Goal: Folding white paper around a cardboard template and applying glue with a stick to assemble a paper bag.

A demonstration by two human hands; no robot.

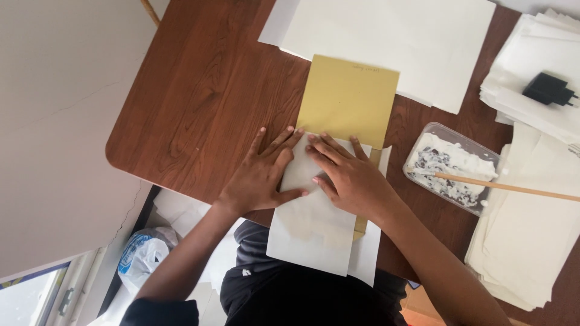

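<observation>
White sheet [314,232] x1 | yellow card [348,99] x1 | left hand [261,175], right hand [350,178]: fingers spread flat, pressing

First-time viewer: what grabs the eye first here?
Both hands, the left hand and right hand, press flat on a white sheet at the near edge of the brown table, with a yellow card lying partly under it. To the right sits a clear tub of white paste with a wooden stick resting in it. White paper stacks fill the right side, with a black charger on top.
</observation>
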